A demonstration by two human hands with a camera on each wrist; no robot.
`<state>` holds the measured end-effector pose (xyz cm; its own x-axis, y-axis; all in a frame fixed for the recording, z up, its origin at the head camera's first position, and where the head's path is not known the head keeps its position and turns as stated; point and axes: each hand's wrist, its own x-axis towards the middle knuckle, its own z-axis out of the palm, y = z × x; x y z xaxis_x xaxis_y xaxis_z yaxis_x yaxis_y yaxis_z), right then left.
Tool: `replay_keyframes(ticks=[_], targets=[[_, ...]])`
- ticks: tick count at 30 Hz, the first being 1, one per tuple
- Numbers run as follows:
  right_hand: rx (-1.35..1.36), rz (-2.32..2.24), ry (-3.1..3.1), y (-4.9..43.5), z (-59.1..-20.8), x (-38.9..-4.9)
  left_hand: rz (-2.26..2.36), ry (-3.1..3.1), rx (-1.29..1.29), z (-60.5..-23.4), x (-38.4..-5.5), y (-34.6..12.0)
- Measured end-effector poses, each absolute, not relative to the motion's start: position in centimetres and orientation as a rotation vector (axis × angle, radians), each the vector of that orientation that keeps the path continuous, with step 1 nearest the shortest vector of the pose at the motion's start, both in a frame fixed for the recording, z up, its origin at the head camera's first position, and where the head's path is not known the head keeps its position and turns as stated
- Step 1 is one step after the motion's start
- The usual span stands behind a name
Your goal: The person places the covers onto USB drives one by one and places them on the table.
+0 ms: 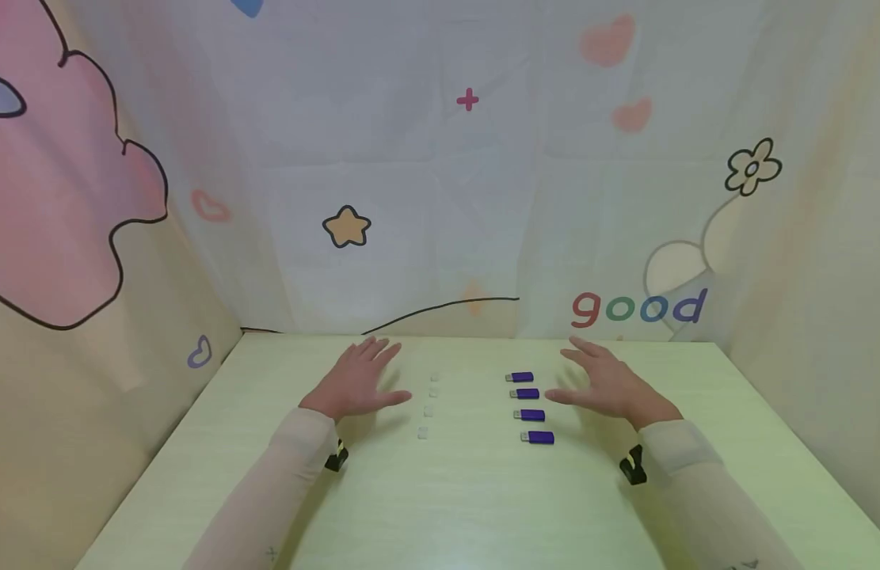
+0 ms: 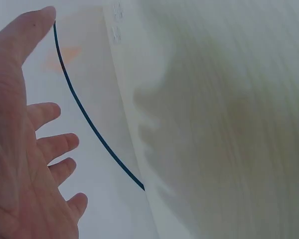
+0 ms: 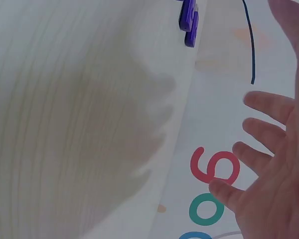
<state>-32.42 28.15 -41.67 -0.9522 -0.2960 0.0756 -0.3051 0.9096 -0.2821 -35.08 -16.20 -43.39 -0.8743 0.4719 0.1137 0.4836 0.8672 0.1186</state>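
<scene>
Several purple USB flash drives (image 1: 537, 438) lie in a column on the table, their metal plugs pointing left. To their left runs a matching column of small clear caps (image 1: 423, 433). My left hand (image 1: 357, 380) hovers over the table left of the caps, fingers spread and holding nothing. On the other side, my right hand (image 1: 602, 384) is held over the table with its fingers extended, its thumb close to the drives. The right wrist view shows two purple drives (image 3: 188, 17) near its top edge, with the right hand's palm and fingers (image 3: 261, 129) at the right.
A pale wood-grain table (image 1: 440, 507) reaches back to a printed cloth backdrop (image 1: 440, 237) with hearts, a star and the word "good". Cloth also hangs at both sides. Each wrist wears a small black device (image 1: 633, 465).
</scene>
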Motion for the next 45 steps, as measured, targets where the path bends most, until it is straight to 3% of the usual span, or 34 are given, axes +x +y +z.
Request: replay_keyframes(ticks=[45], targets=[[0.750,0.563,-3.139,24.6,-41.7,-30.4,-0.382,-2.985,-1.088,-43.8,-31.9,-13.1]])
